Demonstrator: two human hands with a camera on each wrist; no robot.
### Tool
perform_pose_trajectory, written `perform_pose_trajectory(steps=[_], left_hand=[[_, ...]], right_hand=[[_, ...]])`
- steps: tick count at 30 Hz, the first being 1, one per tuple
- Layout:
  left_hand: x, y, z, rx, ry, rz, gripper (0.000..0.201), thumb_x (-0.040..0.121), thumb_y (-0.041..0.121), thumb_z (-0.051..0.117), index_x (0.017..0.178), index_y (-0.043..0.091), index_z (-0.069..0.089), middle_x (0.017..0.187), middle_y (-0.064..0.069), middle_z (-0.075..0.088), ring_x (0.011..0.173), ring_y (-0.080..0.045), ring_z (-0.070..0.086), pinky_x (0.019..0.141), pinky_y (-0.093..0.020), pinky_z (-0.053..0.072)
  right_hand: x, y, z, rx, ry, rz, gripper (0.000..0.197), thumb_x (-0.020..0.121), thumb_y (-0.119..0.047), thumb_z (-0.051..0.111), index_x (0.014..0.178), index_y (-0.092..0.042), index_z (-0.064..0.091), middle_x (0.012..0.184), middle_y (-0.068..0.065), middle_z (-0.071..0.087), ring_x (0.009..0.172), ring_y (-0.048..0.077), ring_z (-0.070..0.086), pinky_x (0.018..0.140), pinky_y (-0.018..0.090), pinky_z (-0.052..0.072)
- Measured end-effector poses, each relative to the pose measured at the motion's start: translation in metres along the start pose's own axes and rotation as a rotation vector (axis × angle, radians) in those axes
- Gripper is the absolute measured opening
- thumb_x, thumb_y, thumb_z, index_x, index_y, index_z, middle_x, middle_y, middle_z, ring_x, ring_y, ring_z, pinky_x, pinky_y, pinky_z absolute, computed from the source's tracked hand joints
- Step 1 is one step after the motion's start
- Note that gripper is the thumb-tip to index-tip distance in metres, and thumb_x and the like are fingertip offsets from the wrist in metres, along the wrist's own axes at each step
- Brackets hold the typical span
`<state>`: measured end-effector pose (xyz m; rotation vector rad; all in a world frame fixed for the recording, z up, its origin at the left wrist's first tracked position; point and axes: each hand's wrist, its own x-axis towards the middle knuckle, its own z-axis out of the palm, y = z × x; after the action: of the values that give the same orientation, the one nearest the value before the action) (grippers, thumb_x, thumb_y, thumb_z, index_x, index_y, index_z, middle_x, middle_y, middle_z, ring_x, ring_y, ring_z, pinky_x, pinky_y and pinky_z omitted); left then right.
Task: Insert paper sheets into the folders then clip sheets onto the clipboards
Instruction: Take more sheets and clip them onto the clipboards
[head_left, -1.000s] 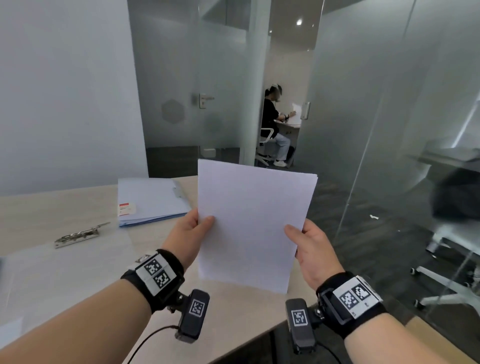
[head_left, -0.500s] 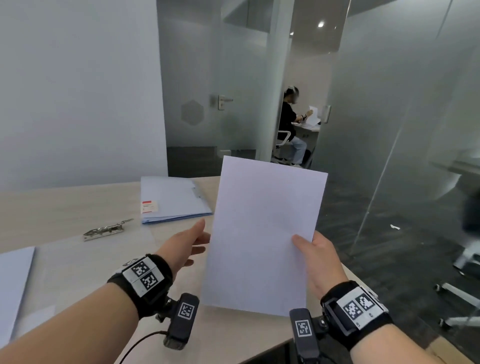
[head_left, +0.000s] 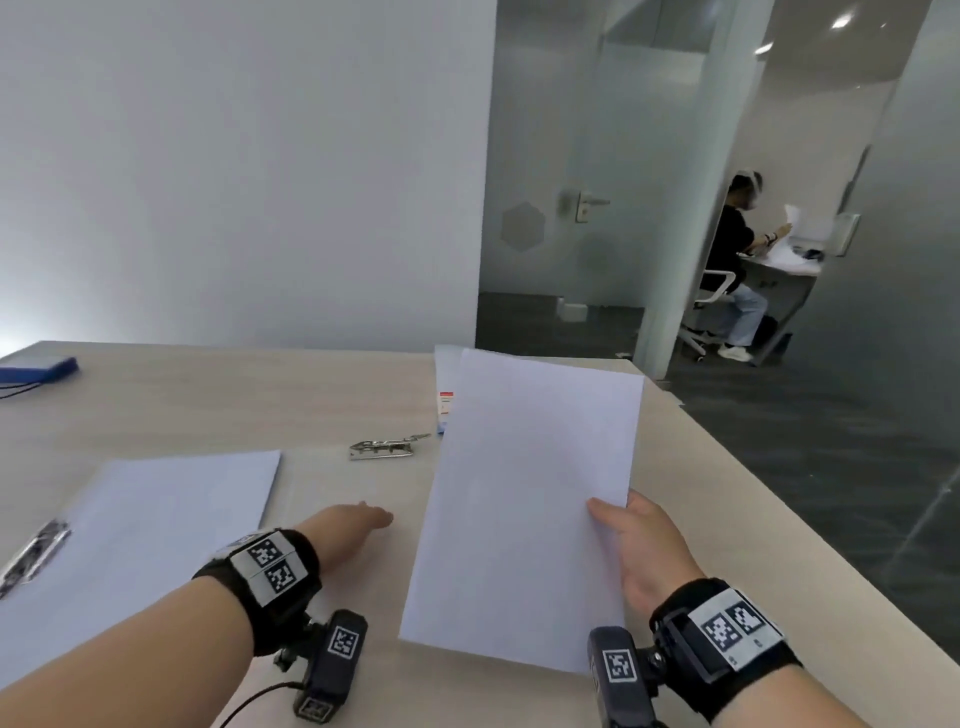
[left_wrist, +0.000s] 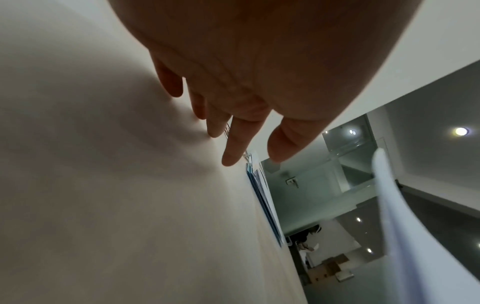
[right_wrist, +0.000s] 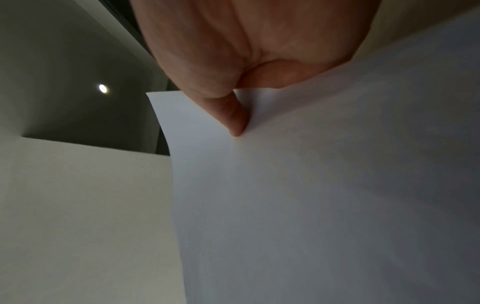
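My right hand (head_left: 631, 538) pinches the right edge of a set of white paper sheets (head_left: 524, 509), held tilted above the table; in the right wrist view its thumb (right_wrist: 235, 121) presses on the sheets (right_wrist: 324, 205). My left hand (head_left: 363, 522) is open, fingers straight (left_wrist: 233, 148), low over a clear clipboard (head_left: 322, 483) with a metal clip (head_left: 387, 447) at its far end. I cannot tell whether it touches. A second clipboard with a sheet (head_left: 156, 525) under its clip (head_left: 31, 556) lies at the left. A pale blue folder (head_left: 447, 364) shows behind the held sheets.
The beige table (head_left: 208, 400) ends at its right edge (head_left: 779, 525) close to my right wrist, with dark floor beyond. A blue flat object (head_left: 36, 366) lies at the far left. A white wall stands behind; a seated person (head_left: 737, 260) is past the glass partition.
My left hand has let go of the sheets and dropped left toward the clear clipboard. Only the right hand holds the sheets, now lower. The view has turned left.
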<state>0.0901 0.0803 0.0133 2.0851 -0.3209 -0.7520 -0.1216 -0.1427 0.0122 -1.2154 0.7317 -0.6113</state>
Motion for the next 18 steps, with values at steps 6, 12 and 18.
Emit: perform_pose_trajectory(steps=[6,12,18], left_hand=[[-0.028,-0.025,-0.031,-0.249,-0.137,-0.016,0.049,0.094,0.058,0.045,0.102,0.021,0.077,0.108,0.009,0.074,0.100,-0.010,0.063,0.089,-0.030,0.036],[-0.020,-0.040,-0.060,-0.468,0.101,0.042,0.010,0.091,0.013,0.062,0.097,0.012,0.071,0.079,-0.006,0.076,0.069,-0.024,0.070,0.062,-0.032,0.056],[0.001,-0.067,-0.080,-0.468,0.104,-0.076,0.015,0.085,0.000,0.067,0.099,0.004,0.064,0.075,-0.016,0.070,0.060,-0.029,0.066,0.060,-0.035,0.055]], right_hand=[[0.007,0.027,0.062,-0.041,-0.129,0.084,0.020,0.096,0.003,0.056,0.102,-0.004,0.073,0.091,0.012,0.081,0.081,0.031,0.074,0.074,0.038,0.058],[0.002,0.043,0.107,-0.146,-0.278,0.160,0.021,0.096,0.002,0.053,0.105,-0.002,0.072,0.097,0.016,0.080,0.086,0.033,0.074,0.077,0.040,0.058],[0.012,0.041,0.110,-0.349,-0.245,0.183,0.007,0.090,-0.012,0.058,0.084,-0.009,0.062,0.082,0.016,0.067,0.066,0.028,0.065,0.061,0.035,0.054]])
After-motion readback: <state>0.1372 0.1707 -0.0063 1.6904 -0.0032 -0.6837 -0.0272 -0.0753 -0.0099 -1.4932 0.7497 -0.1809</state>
